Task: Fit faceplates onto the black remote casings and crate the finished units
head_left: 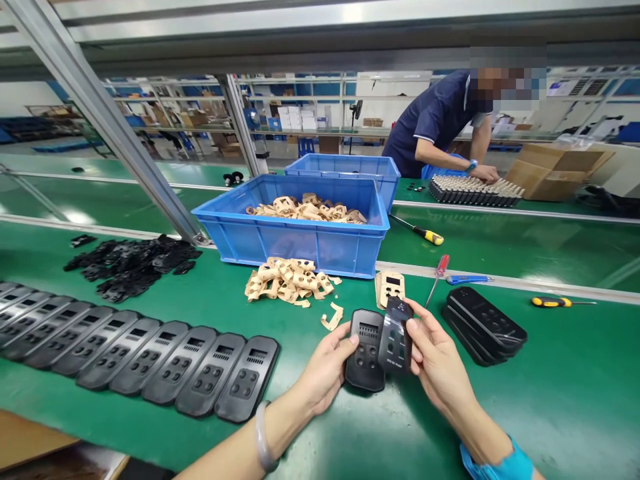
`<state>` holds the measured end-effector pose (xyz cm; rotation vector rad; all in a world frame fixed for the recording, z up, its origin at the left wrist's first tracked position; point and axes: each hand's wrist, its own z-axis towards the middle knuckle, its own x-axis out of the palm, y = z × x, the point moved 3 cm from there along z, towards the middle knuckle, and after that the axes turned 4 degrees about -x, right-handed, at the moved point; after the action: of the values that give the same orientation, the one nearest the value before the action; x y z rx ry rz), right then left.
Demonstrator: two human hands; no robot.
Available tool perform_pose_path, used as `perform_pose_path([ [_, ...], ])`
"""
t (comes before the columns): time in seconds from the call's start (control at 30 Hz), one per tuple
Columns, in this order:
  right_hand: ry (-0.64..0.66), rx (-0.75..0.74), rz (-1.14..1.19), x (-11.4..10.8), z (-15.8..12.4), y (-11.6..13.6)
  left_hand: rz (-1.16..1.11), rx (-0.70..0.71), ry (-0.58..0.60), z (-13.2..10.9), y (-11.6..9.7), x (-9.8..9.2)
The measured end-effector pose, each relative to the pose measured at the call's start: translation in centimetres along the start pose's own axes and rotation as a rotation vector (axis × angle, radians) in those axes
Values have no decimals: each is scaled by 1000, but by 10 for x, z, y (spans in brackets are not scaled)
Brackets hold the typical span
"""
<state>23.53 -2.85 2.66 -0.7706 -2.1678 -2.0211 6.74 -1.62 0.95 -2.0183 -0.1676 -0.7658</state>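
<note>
My left hand point(327, 367) grips the left edge of a black plastic housing point(366, 373) with a small window and four round buttons. A thin glossy black panel point(395, 340) is pinched in my right hand point(433, 350), slightly bent and overlapping the housing's right side. Just beyond my hands lies a small stack of beige backing sheets point(391, 287). To the right of my right hand rests a stack of glossy black panels point(485, 323). A long row of black housings point(247, 380) lines the left side of the green table point(320, 440).
Peeled beige scraps point(287, 280) lie before a blue bin point(295, 243) filled with more. Black parts point(135, 260) are piled at left. Screwdrivers point(443, 267) and a blue cutter point(467, 279) lie at right. Another person point(435, 123) works across the table beside a carton point(555, 173).
</note>
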Motion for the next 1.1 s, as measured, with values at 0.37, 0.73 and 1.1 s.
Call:
perform_pose_path([
  [0.37, 72, 148, 152, -2, -4, 3, 234, 140, -23, -1, 2, 3],
  [0.73, 53, 149, 222, -1, -1, 4, 101, 100, -31, 2, 8, -1],
  [1.1, 85, 192, 213, -5, 1, -7, 130, 117, -60, 6, 6, -9],
])
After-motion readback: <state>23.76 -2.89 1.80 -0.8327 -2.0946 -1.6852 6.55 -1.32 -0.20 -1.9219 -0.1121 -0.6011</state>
